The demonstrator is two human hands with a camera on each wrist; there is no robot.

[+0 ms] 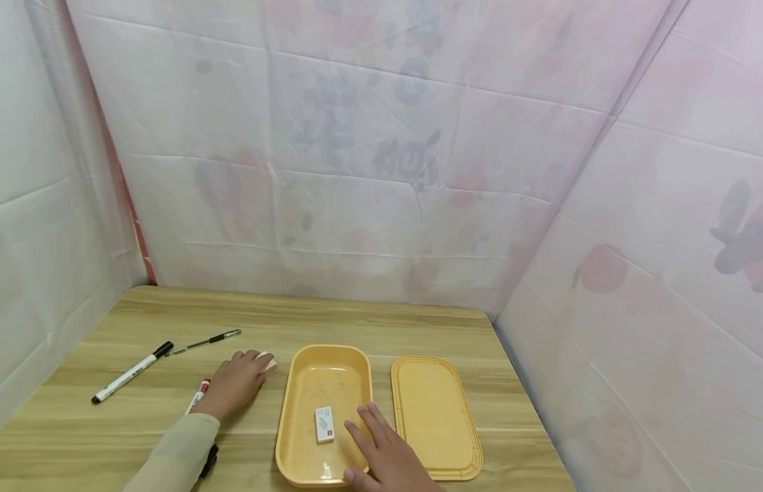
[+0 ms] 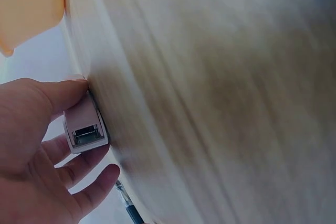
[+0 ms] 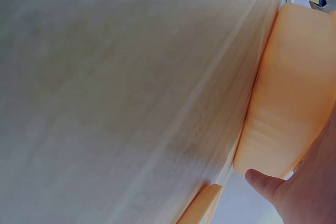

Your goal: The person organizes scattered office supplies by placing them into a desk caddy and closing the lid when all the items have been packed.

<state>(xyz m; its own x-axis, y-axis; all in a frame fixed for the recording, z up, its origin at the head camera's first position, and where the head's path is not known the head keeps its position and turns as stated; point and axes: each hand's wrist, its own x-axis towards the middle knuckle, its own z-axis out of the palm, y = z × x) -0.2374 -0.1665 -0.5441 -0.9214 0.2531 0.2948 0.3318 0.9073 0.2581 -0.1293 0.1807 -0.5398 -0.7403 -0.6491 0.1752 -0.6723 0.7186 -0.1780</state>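
My left hand holds a small pale pink stapler at the table's left middle, thumb on one side and fingers on the other. Its metal-lined mouth shows in the left wrist view. Just right of that hand stands a yellow plastic box, uncovered, with a small white carton lying inside. At the box's right rim is my right hand, fingers spread and nothing gripped. In the right wrist view its thumb overlaps the box's end.
A yellow lid lies flat to the right of the box. On the left are a black-capped white marker and a clear pen. A red-capped marker lies partly behind the left wrist. Printed curtains enclose the table's back and sides.
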